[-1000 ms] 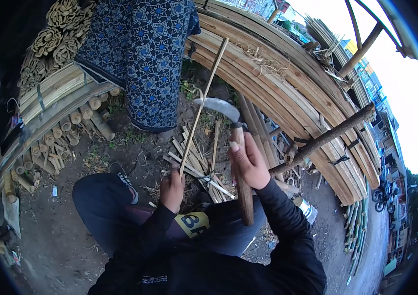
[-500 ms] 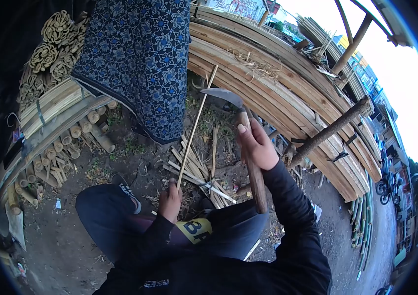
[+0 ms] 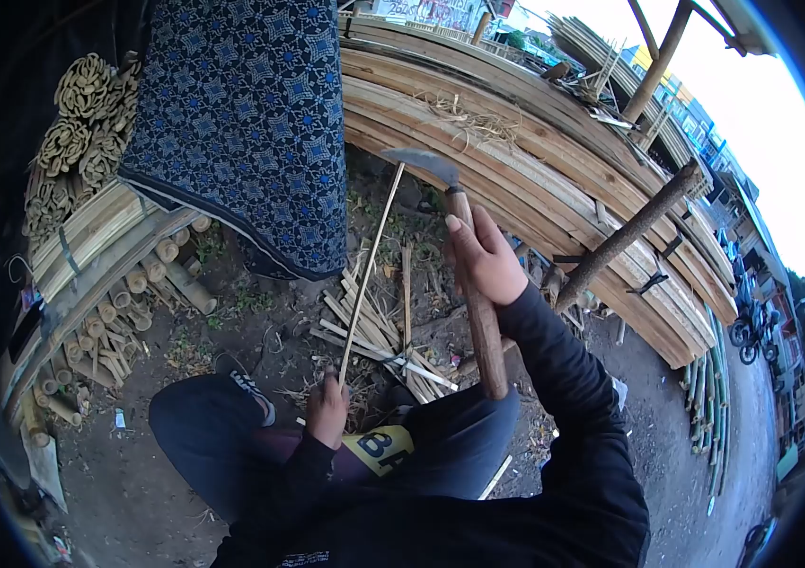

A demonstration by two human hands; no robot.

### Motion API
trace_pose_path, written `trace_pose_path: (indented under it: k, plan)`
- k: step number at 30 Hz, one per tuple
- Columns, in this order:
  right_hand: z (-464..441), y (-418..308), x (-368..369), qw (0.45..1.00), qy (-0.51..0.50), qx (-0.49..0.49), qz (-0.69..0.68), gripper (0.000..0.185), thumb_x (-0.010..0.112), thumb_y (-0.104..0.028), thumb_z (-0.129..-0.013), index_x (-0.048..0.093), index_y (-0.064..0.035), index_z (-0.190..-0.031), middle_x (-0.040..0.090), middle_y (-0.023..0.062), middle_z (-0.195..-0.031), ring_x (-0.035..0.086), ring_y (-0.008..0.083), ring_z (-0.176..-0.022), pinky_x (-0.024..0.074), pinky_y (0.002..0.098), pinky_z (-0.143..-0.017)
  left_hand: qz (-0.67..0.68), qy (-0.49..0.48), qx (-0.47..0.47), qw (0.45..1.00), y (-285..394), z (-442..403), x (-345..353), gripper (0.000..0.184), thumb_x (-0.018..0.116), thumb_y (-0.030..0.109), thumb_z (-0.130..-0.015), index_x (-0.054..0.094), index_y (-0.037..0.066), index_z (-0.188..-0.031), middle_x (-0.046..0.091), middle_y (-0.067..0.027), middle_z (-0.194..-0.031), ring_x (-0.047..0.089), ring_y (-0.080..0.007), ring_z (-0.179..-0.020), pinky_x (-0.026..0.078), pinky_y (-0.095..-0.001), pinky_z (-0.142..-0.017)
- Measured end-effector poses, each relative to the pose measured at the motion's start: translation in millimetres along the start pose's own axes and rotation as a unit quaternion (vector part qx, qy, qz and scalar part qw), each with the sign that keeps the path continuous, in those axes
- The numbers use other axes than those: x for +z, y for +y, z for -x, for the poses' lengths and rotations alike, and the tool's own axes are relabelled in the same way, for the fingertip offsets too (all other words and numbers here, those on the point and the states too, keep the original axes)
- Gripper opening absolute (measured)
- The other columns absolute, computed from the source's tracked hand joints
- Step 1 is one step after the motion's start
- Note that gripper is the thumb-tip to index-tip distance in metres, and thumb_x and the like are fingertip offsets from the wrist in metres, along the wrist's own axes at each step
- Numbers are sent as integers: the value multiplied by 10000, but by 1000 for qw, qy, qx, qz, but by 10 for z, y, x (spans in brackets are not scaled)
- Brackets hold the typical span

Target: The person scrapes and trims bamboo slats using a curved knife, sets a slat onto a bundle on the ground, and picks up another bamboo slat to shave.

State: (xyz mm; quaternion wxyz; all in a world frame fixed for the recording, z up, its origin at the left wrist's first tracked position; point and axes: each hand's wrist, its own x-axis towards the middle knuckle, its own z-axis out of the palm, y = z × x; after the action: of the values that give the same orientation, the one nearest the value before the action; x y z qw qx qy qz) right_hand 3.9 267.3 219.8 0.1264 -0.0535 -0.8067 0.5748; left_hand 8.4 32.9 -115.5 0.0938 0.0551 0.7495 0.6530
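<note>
My left hand [image 3: 327, 417] is closed around the lower end of a thin bamboo strip [image 3: 371, 270], which slants up and away from me. My right hand [image 3: 489, 265] grips the long wooden handle of a sickle [image 3: 486, 341]. Its curved metal blade points left, and the blade's edge is by the strip's far end; whether they touch, I cannot tell. Below, on the ground between my legs and the planks, lies a loose pile of split strips [image 3: 379, 327].
Stacked long planks [image 3: 554, 180] run across the far right, with a round log post [image 3: 629, 237] against them. A blue patterned cloth [image 3: 241, 133] hangs at the upper left. Coiled bamboo bundles [image 3: 85, 90] and cut bamboo poles [image 3: 137, 279] lie left. Green poles [image 3: 705, 417] lie right.
The sickle's blade has moved up to the strip's far end; before, the strip reached past the blade. Less of the strip shows now. My head view has shifted slightly.
</note>
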Motion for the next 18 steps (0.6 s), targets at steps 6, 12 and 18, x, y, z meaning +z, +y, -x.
trace_pose_path:
  k: [6, 12, 18]
  plan:
    - [-361, 171, -256, 994, 95, -48, -2, 427, 532, -415, -970, 514, -19, -1127, 574, 43, -802, 565, 123, -622, 469, 260, -487, 197, -95, -181, 959, 592, 20, -193, 526, 351, 503, -993, 468, 94, -683, 405, 4, -501, 409, -150, -397, 306, -295, -377]
    - [26, -49, -190, 990, 58, -10, -125, 393, 437, -356, -1008, 477, -11, -1192, 518, 51, -718, 482, 148, -410, 419, 244, -384, 295, -271, -163, 902, 1211, 66, -497, 571, 297, 668, -946, 427, 125, -826, 306, 43, -522, 338, -50, -389, 225, -200, -352]
    - [594, 342, 223, 977, -104, 60, -177, 330, 417, -345, -1027, 455, -63, -1192, 510, 35, -759, 502, 112, -466, 447, 232, -433, 231, -127, -16, 965, 1496, -75, -444, 307, 360, 396, -1037, 442, 101, -1012, 416, 18, -566, 394, -59, -421, 326, -212, -383]
